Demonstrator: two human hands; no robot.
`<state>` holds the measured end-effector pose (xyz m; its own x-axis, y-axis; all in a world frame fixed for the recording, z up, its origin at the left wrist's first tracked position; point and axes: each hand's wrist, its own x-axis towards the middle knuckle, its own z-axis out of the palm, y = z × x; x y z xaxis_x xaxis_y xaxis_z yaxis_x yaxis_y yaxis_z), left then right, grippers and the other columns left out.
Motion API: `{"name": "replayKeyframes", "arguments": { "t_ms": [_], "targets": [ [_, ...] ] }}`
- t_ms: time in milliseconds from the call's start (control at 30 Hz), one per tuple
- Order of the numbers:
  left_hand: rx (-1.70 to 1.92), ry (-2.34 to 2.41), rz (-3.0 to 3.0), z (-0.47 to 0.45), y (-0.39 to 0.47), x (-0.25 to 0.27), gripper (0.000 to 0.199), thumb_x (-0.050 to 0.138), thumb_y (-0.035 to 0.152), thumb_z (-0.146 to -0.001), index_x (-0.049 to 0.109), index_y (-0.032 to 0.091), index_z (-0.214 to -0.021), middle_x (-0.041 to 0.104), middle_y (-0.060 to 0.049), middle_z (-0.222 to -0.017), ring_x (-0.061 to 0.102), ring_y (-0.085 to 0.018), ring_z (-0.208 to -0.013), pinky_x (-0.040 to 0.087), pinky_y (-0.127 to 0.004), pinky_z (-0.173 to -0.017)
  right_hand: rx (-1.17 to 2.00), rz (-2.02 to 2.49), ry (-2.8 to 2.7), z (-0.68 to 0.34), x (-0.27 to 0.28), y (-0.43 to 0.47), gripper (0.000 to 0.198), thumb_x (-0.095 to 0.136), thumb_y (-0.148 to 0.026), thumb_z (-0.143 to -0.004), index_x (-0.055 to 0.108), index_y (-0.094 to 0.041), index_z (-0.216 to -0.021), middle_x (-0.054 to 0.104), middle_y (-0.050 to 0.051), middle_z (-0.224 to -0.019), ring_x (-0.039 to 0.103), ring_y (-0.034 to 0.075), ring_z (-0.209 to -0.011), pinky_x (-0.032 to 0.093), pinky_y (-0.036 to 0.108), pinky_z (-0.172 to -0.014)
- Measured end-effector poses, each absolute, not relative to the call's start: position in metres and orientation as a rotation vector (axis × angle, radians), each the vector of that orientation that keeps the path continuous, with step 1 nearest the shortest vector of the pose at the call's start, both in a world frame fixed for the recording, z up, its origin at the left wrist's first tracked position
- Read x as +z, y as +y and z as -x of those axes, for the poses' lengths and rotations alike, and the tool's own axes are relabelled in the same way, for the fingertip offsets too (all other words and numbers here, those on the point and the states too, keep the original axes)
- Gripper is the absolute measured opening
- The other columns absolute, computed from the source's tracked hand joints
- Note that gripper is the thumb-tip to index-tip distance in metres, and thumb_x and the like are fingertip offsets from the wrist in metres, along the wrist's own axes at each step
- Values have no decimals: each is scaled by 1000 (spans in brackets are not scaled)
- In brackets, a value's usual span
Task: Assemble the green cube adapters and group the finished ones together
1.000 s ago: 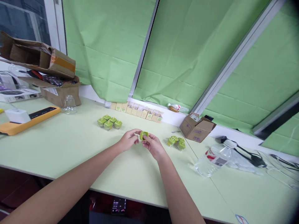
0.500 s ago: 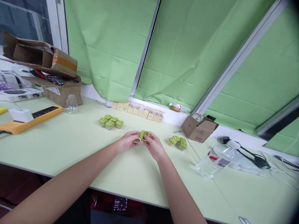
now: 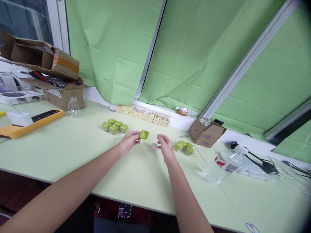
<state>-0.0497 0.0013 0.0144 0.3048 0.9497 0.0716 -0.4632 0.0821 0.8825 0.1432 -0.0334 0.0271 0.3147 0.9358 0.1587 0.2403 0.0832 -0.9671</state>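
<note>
the left hand (image 3: 129, 142) holds a small green lid (image 3: 144, 134) pinched at its left side, hollow face turned toward the camera, above the middle of the surface (image 3: 136, 184). the right hand (image 3: 166, 147) is a short way to the right, fingers bent and the gap to the thumb narrow; whether anything is pinched there, i cannot tell. a small pale round piece (image 3: 154, 146) shows just left of its fingers, and whether they touch it is unclear.

a gap separates the two hands, with the lid reaching into it from the left. five green-lidded tubs (image 3: 113, 128) stand beyond the left hand, to its upper left. more green-lidded tubs (image 3: 189, 149) sit close to the right hand's outer side, so room there is tight. behind them a cardboard box (image 3: 201, 133) stands near the back edge, and a large clear bottle (image 3: 216, 170) bounds the right.

along the back edge runs a row of small cartons (image 3: 146, 115), well apart from the hands. leftward, a broad stretch of surface reaches to an orange power strip (image 3: 50, 118). the forearms cross the near edge, with open surface between them.
</note>
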Motion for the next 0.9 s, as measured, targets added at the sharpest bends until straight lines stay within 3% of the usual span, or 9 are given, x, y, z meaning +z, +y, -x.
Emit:
{"name": "replayKeyframes", "arguments": {
  "t_ms": [133, 267, 433, 600, 900],
  "targets": [
    [1188, 665, -958, 55, 5, 14, 32, 79, 35, -60, 60, 14, -74, 52, 1, -70, 49, -9, -64, 40, -23, -62, 421, 1778, -1513, -156, 12, -31, 40, 73, -37, -63, 69, -21, -100, 65, 9, -98, 59, 22, -84, 44, 34, -77],
    [1147, 696, -1014, 53, 8, 8, 33, 78, 38, -63, 62, 14, -78, 51, 1, -69, 47, -9, -63, 39, -22, -60, 422, 1711, -1675, -153, 1, -29, 29, 64, -26, -68, 69, -23, -97, 67, 5, -92, 60, 19, -74, 45, 32, -74],
    [1120, 734, -1108, 49, 9, 2, 36, 76, 45, -67, 62, 15, -79, 52, 1, -72, 46, -8, -62, 37, -20, -57, 705, 1431, -1485, -146, 2, -23, 43, 61, -23, -66, 61, -24, -109, 65, 3, -107, 63, 16, -75, 47, 28, -66],
    [1145, 748, -1115, 49, 11, 2, 41, 76, 51, -64, 63, 15, -80, 54, 1, -71, 46, -8, -60, 36, -21, -56, 936, 1119, -1318, -139, 13, -27, 45, 68, -19, -61, 57, -24, -104, 60, 4, -122, 61, 13, -81, 46, 26, -74],
    [1172, 812, -1148, 50, 11, 4, 42, 74, 54, -66, 62, 16, -80, 50, 3, -63, 44, -9, -57, 35, -21, -56, 1439, 975, -1038, -140, 29, -38, 40, 66, -18, -61, 67, -19, -101, 70, 7, -99, 60, 15, -77, 44, 24, -65]
  ]
}}
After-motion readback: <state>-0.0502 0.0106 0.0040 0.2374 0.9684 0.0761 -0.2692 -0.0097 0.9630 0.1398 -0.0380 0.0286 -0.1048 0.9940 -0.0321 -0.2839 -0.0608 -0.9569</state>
